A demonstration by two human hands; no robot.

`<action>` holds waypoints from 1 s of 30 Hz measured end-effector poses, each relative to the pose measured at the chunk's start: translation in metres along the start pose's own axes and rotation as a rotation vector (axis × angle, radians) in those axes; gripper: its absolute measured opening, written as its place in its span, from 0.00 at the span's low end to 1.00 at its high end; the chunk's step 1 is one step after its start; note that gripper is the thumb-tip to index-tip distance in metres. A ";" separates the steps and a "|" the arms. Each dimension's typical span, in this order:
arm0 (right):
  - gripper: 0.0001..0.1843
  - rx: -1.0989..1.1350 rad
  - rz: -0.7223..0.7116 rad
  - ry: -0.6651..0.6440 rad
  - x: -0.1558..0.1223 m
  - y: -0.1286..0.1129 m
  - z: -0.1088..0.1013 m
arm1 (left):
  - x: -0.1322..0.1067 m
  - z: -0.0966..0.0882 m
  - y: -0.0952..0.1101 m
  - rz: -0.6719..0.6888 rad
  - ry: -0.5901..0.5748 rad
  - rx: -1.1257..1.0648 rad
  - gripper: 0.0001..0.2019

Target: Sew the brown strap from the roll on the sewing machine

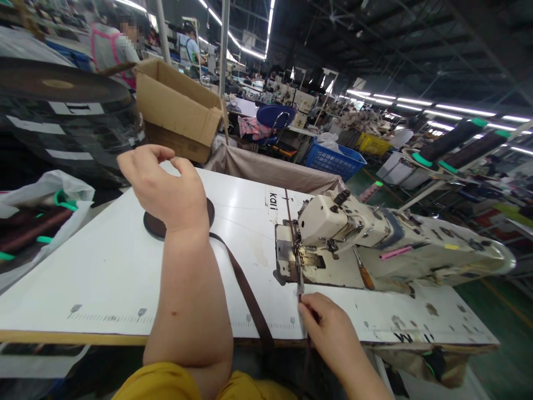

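White sewing table [83, 289] in a big factory hall, rows of machines far off, cardboard box [179, 105] and blue crate [335, 161] past the far edge. Flat brown strap [250, 294] lies across the table; a length runs through the sewing machine [345, 233]. Right hand [322, 328] pinches it just near the machine; left hand [164, 189] raised, curled narrow, nothing visible in it

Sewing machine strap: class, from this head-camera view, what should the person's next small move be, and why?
Probably the left hand should lower onto the loose brown webbing strap and steady it. That hand holds nothing and hangs over the white table, while the strap lies slack beneath the forearm. Only the right hand is working, pinching a strap length in front of the sewing machine.
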State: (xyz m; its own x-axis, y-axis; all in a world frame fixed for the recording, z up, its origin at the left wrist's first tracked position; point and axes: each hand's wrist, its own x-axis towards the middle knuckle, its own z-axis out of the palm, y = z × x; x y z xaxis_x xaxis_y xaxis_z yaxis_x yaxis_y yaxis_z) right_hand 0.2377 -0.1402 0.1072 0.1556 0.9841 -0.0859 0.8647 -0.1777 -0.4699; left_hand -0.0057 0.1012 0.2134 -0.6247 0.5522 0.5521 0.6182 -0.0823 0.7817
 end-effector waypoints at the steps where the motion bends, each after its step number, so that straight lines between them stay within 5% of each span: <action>1: 0.15 0.038 -0.021 -0.039 -0.005 0.000 -0.002 | 0.000 0.000 -0.001 0.010 0.036 -0.006 0.11; 10: 0.08 0.162 -0.031 -0.489 -0.060 0.009 -0.026 | -0.001 0.001 -0.010 0.100 0.216 -0.023 0.14; 14: 0.05 0.201 0.036 -0.450 -0.055 0.012 -0.031 | -0.001 -0.001 -0.007 0.069 0.152 -0.001 0.11; 17: 0.10 0.226 0.085 -0.256 -0.039 0.010 -0.027 | -0.005 0.009 -0.003 0.030 -0.151 0.079 0.07; 23: 0.15 0.090 0.111 -0.056 -0.005 -0.003 -0.010 | -0.051 0.066 0.002 0.244 -1.103 0.279 0.15; 27: 0.14 -0.034 0.135 -0.002 0.008 -0.005 0.001 | -0.097 0.091 0.008 0.417 -1.420 0.228 0.07; 30: 0.14 -0.067 0.138 0.042 0.010 0.002 0.009 | -0.121 0.093 0.015 0.535 -1.534 0.264 0.10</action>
State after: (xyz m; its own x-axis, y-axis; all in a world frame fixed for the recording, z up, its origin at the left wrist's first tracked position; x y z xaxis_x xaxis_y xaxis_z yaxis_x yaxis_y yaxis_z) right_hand 0.2369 -0.1307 0.0978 0.2938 0.9498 -0.1076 0.8633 -0.3120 -0.3967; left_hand 0.1235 0.1107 0.1314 0.6005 0.7781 -0.1844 0.7549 -0.4757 0.4514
